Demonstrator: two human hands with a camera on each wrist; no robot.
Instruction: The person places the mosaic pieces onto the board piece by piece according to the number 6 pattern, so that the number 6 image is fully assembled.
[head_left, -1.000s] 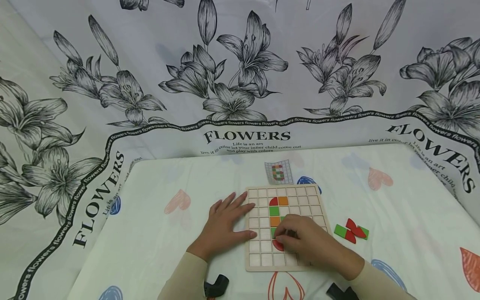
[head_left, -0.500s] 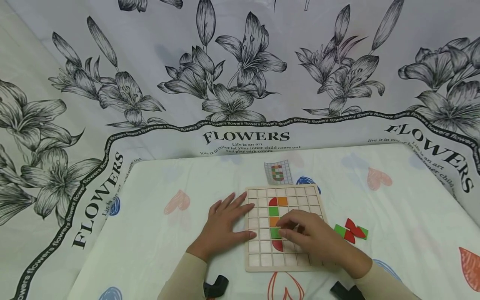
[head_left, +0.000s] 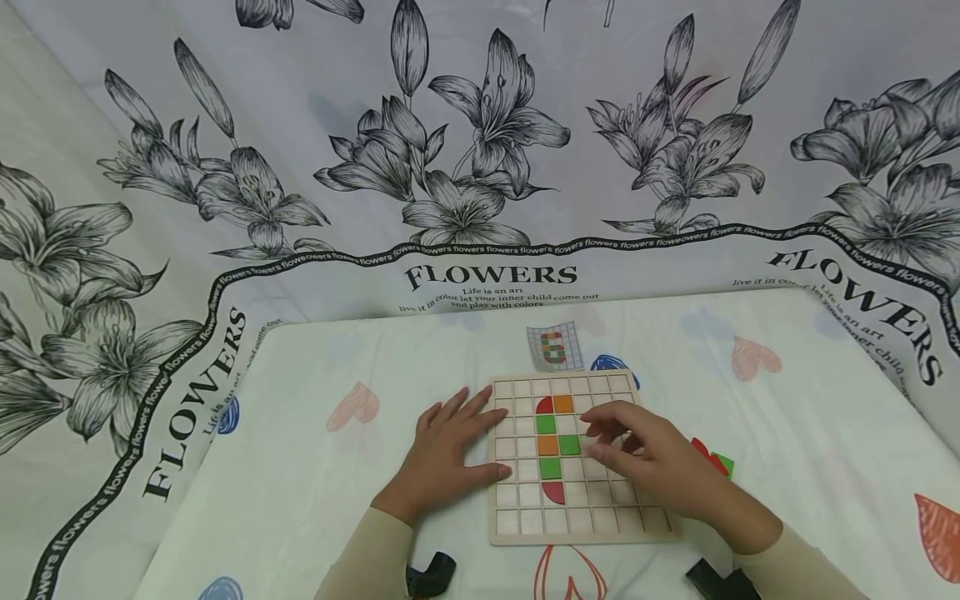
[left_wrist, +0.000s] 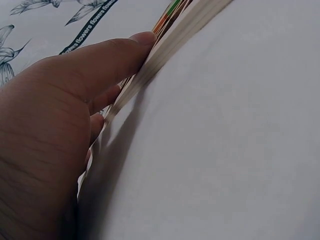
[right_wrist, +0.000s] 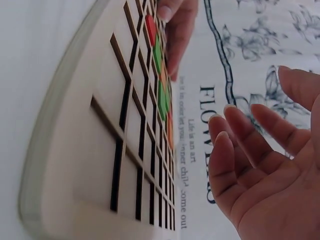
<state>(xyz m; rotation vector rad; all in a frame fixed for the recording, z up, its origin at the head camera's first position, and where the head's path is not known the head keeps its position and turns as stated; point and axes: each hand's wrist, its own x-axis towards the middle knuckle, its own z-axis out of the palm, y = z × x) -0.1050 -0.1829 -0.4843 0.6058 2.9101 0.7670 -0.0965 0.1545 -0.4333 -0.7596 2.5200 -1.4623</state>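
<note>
Left hand (head_left: 448, 461) spread at left edge of grid board (head_left: 517, 522); right hand (head_left: 660, 462), fingers parted, over board's right half; printed card (head_left: 555, 346) beyond board.

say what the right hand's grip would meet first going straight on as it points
Probably the green square tile right of the lower orange square tile on the pale wooden grid board. The right hand's grip points that way, though height is unclear.

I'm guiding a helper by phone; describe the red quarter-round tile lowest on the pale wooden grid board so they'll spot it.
Find the pale wooden grid board. Follow its column of coloured tiles to the near end: the red quarter-round tile. Unlike the green square tile above, it's rounded at lower left.
</note>
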